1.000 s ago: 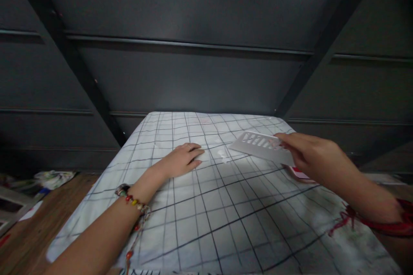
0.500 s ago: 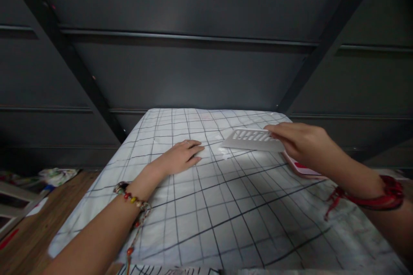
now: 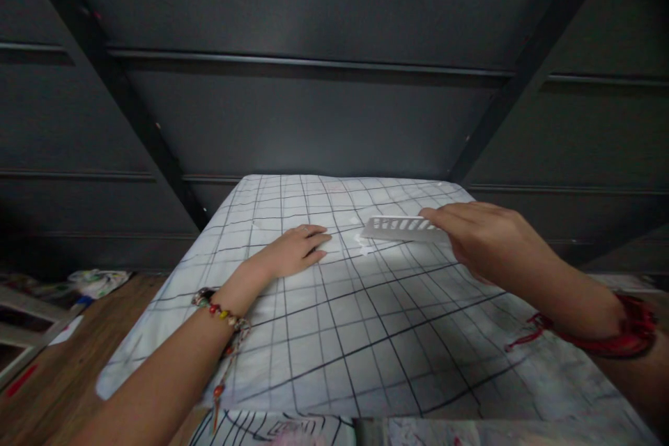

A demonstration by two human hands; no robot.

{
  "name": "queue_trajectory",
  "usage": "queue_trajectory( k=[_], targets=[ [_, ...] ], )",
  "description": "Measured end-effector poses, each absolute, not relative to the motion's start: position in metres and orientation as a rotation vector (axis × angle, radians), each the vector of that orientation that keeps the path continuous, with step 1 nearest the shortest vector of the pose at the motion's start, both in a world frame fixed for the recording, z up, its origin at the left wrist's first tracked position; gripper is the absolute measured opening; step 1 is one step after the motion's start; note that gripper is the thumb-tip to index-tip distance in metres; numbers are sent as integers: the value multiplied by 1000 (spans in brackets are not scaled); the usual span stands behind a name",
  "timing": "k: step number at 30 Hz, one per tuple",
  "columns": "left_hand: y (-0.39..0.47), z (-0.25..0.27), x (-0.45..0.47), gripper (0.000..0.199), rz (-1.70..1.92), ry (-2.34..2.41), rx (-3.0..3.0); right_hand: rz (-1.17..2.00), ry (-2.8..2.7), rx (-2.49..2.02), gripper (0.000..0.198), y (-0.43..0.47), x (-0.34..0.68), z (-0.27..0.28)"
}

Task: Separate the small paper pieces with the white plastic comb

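My right hand [image 3: 486,233] grips the right end of a white slotted plastic piece [image 3: 405,230], fingers closed over its upper edge. The piece is held tilted above a white cloth with dark grid lines [image 3: 355,320]; whether its lower edge touches the cloth I cannot tell. By its left tip lie small white scraps [image 3: 362,245]. My left hand [image 3: 297,251] rests palm down on the cloth left of the scraps, fingers stretched out and holding nothing. A beaded bracelet [image 3: 224,313] is on the left wrist, a red cord bracelet [image 3: 621,327] on the right.
A dark panelled wall [image 3: 313,118] rises behind the far edge of the cloth-covered surface. On the wooden floor [image 3: 112,320] to the left are a pale slatted frame [image 3: 26,334] and a crumpled cloth [image 3: 99,283]. Printed material [image 3: 282,428] shows at the near edge.
The slotted piece has shifted slightly left and changed its tilt. My right hand now mostly covers the pink-edged flat object that showed below it. My left hand stays in place.
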State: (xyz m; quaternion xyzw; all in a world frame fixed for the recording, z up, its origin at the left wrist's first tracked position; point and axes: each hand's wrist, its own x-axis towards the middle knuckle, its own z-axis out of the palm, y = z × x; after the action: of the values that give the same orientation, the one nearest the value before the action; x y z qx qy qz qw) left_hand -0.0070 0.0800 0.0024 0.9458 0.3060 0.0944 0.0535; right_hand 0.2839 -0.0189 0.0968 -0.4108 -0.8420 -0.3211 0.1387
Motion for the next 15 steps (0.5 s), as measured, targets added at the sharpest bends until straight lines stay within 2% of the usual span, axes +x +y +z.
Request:
queue_trajectory(
  k=[5,10,15],
  targets=[
    [81,1,-8,38,287,924,2874,-883,-2517,-1218,39,-23,277,96],
    [80,1,-9,39,264,939,2851,-1032,-2409,-1190,38,-29,281,104],
    [81,1,-9,38,276,928,2859,-1045,-2425,-1294,36,-38,277,101]
  ],
)
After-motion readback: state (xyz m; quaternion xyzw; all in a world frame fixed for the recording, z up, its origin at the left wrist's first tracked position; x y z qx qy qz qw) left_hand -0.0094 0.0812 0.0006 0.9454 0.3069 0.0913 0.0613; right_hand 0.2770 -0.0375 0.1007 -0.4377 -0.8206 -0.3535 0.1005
